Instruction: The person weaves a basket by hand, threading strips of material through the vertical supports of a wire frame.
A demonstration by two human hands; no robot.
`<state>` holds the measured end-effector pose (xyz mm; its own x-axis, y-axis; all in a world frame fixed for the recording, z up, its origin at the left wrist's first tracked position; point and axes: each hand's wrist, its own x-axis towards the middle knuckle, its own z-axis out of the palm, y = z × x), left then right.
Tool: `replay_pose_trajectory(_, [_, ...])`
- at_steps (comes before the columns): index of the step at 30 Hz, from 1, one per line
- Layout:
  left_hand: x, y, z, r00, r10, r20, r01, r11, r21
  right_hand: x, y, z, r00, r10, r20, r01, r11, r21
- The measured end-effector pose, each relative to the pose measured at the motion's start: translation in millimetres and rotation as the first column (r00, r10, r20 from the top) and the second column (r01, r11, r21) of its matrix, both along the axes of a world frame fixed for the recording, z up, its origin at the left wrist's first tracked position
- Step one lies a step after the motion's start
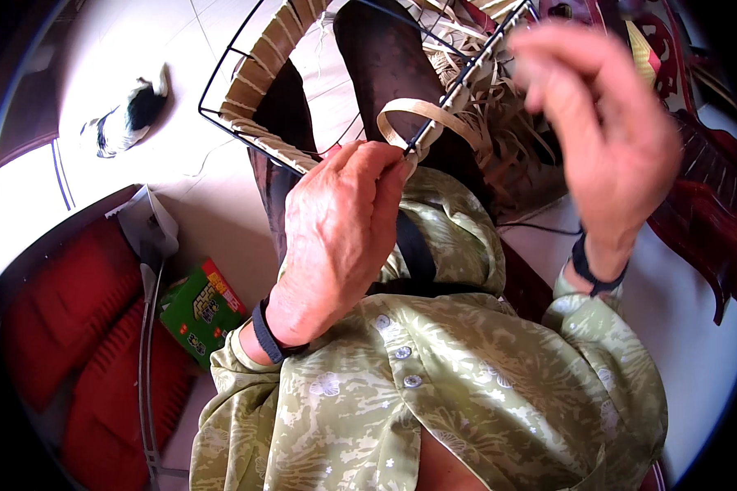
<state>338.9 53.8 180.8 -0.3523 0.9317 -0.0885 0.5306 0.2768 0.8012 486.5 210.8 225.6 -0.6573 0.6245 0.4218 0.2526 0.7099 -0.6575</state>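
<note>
A black wire basket frame (236,51) lies across my lap, its bands wrapped with flat tan strips. My left hand (340,217) is closed, thumb and fingers pinching the frame's near edge where the wrapping lies. Just beyond those fingertips, a loose tan strip (422,106) arches up in a loop over the wire. To the right, my right hand (606,135) is raised above the frame's right side. Motion smears its bent fingers, and whether they hold the strip's end is not visible.
Loose tan strips (508,123) are heaped beyond my right knee. Dark red carved furniture (704,213) stands at the right. On the left are a red ridged seat (74,303), a green box (203,313) and, farther off, a black-and-white object (131,119) on the tiles.
</note>
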Motion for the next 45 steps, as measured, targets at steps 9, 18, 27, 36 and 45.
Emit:
replay_pose_trajectory(9, [-3.7,5.1,1.1,0.998,-0.055,0.023,0.055,0.999,0.003,6.5,-76.0,-72.9,0.986,-0.120,-0.117,-0.070,0.343,-0.937])
replay_pose_trajectory(18, [-2.4,0.3,-4.1,0.998,-0.023,0.061,0.023,1.000,-0.002,17.7,-37.6,-74.7,0.991,0.110,-0.082,-0.122,0.430,-0.895])
replay_pose_trajectory(27, [-2.8,1.8,-7.2,0.998,0.042,0.041,-0.043,0.999,0.029,0.0,-16.6,-48.1,0.984,0.006,-0.178,-0.176,-0.132,-0.975])
replay_pose_trajectory(36, [0.6,0.8,-12.1,0.985,0.003,-0.172,0.027,0.985,0.172,-0.2,-4.1,-41.2,0.982,0.148,-0.113,-0.093,-0.130,-0.987])
replay_pose_trajectory(45, [14.0,5.9,-4.6,0.995,0.012,-0.104,-0.004,0.997,0.079,-1.8,3.0,-20.6,0.961,0.259,-0.095,-0.209,0.458,-0.864])
